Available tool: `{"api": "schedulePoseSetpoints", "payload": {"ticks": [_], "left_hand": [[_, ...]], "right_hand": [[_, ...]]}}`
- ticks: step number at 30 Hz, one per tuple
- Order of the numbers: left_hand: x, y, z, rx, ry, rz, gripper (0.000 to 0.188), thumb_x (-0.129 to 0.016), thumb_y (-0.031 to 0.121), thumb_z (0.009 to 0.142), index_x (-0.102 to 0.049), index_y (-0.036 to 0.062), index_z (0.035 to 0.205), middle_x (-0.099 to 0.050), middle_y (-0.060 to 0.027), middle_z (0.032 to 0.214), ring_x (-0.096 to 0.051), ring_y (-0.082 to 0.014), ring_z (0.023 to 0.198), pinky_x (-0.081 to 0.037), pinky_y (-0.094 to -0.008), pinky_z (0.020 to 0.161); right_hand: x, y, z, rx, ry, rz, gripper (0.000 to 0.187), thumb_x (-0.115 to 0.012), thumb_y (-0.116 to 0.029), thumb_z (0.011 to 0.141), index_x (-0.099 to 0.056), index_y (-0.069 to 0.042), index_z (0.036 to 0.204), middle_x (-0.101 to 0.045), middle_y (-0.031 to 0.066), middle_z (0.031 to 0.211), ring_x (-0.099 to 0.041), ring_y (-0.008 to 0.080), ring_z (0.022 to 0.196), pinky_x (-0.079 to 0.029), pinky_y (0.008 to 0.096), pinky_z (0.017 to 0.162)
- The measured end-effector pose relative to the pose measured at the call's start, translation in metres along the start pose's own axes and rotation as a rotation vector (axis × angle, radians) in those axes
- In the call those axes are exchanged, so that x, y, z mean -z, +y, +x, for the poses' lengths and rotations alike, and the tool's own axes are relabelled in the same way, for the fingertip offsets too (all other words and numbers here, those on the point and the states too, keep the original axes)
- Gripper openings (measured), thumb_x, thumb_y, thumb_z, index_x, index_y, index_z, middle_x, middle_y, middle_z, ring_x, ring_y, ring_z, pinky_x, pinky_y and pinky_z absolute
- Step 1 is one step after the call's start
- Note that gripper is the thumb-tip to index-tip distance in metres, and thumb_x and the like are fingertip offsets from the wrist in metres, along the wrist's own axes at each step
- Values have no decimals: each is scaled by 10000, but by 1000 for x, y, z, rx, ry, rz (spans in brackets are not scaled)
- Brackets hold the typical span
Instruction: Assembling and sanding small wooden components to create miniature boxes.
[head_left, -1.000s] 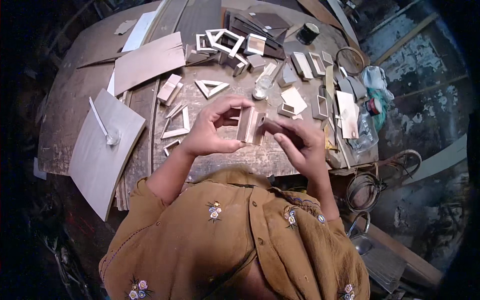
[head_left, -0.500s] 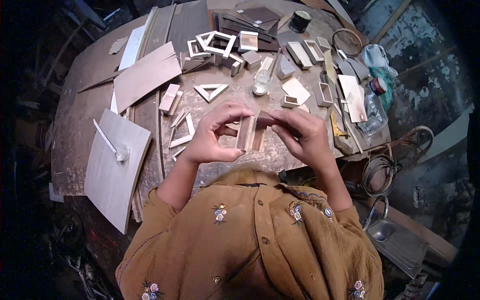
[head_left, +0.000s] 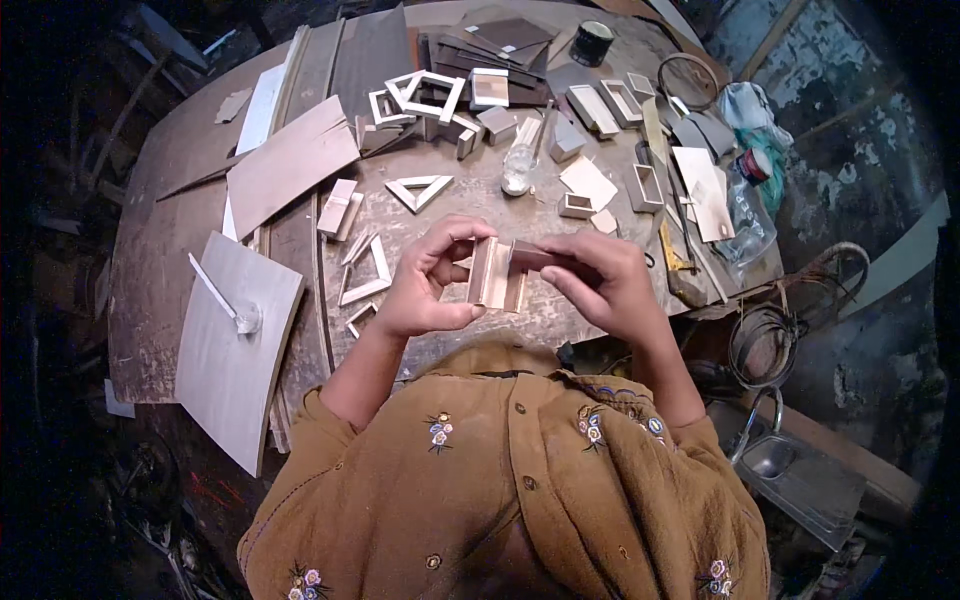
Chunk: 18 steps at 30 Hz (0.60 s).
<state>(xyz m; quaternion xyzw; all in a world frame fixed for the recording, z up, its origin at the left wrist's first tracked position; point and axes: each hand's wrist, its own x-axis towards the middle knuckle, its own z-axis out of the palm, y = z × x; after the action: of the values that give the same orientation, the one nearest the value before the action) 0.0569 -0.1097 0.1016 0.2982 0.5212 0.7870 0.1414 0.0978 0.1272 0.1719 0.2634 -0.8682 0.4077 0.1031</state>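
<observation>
My left hand (head_left: 425,288) grips a small wooden box (head_left: 494,278) by its left side, thumb at the near end and fingers at the far end. The box's pale inner face and raised long edges show. In my right hand (head_left: 607,282) a thin, flat brown piece (head_left: 530,256) is pinched between thumb and fingers. It meets the right side of the box near the far corner; whether it is thin wood or sandpaper I cannot tell. Both hands are above the worn wooden table (head_left: 440,350), close to my chest.
Beyond my hands lie a triangular wooden frame (head_left: 420,192), a glue-smeared clear container (head_left: 518,170) and several small boxes (head_left: 647,187). A pale board (head_left: 240,350) with a glue blob and stick is at the left. A handsaw (head_left: 680,250) lies right; a dark can (head_left: 592,44) stands far back.
The box has tilted, so more of its pale inside shows. My right hand, with the brown piece, has shifted slightly nearer to me. The whole view has moved a little.
</observation>
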Motion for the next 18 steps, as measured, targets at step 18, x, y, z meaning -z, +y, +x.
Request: {"api": "schedulePoseSetpoints", "payload": {"ticks": [18], "left_hand": [[-18,-16,-2,34,122,-345,735,-712,22,639,-390,30,1300,-499,-125,1300,-544,-221,1181,-476,-386,1006]], "right_hand": [[-32,1,-8,-57,340,273,276,-704,-97,840,-662,-8,1098,-691,119,911,-660,185,794,-511,287,723]]}}
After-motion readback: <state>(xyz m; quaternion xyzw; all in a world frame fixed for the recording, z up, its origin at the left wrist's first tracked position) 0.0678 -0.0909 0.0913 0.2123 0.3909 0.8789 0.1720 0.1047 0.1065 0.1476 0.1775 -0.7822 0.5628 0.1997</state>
